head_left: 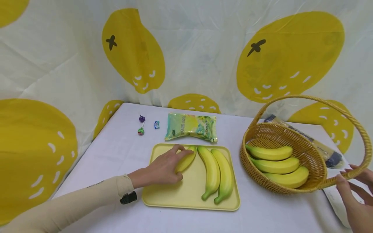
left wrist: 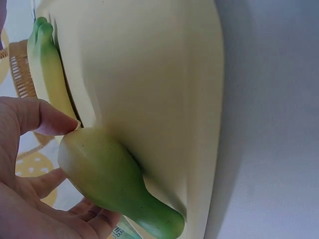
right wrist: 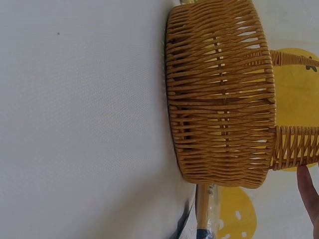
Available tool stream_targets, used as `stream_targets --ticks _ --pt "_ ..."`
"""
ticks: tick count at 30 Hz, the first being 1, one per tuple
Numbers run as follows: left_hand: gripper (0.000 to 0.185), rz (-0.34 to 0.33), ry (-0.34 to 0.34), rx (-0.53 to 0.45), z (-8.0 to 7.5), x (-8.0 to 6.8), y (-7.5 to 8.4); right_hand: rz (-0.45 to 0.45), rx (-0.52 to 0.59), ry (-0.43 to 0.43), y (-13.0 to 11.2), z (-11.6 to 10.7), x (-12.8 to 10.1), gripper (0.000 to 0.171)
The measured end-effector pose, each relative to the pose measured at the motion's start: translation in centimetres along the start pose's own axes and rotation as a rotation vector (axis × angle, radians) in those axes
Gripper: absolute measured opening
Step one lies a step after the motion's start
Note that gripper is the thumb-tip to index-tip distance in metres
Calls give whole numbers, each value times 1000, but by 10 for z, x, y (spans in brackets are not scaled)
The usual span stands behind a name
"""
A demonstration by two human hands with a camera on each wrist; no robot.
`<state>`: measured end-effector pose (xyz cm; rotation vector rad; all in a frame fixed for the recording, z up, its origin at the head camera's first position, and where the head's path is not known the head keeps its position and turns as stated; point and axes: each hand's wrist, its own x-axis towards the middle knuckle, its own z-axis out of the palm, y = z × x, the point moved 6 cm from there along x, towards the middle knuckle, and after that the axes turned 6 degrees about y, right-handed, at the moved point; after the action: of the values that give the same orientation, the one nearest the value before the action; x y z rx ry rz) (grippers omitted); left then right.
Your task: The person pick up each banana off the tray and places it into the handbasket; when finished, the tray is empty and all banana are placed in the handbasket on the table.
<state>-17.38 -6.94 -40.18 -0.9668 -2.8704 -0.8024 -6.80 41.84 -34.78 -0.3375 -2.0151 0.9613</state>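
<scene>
On the pale yellow tray (head_left: 190,202), my left hand (head_left: 164,165) grips a banana (head_left: 187,160), fingers on its far side and thumb on the near side. Its green end (left wrist: 159,221) lies by the tray's rim in the left wrist view. Two more bananas, one (head_left: 212,171) beside the other (head_left: 226,178), lie lengthwise on the tray's right half. To the right stands a woven basket (head_left: 253,174) with three bananas (head_left: 275,165) side by side inside. My right hand (head_left: 359,200) holds the basket's handle (head_left: 329,183) low at its near right end.
A green and yellow snack packet (head_left: 190,127) lies behind the tray. Left of it are a small blue wrapper (head_left: 157,125), a purple lollipop (head_left: 141,118) and a green one (head_left: 141,131). Behind the basket lies a long wrapped package (head_left: 320,147); a white object (head_left: 336,204) is near my right hand.
</scene>
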Motion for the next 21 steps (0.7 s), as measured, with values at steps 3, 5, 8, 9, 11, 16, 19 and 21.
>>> stream_targets --ticks 3,5,8,9,11,16,19,21 --pt "84 12 9 -8 -1 0 0 6 1 3 1 0 1 44" --pt "83 21 17 -11 -1 -1 0 3 26 7 1 0 1 45" --pt "82 30 25 -19 -3 -1 -2 -10 52 11 -1 1 1 46" --pt "81 31 25 -20 -3 -1 -2 -10 56 12 -1 1 0 47" --pt "80 33 24 -22 -4 -1 -3 -10 55 12 -3 1 0 48" --pt "74 56 40 -28 -4 0 -1 -9 44 18 -5 -1 -1 49" --pt "72 75 65 -22 -5 1 1 -13 39 17 -4 -2 0 49" --pt "72 83 80 -14 -7 2 1 -11 30 13 -3 -2 1 49"
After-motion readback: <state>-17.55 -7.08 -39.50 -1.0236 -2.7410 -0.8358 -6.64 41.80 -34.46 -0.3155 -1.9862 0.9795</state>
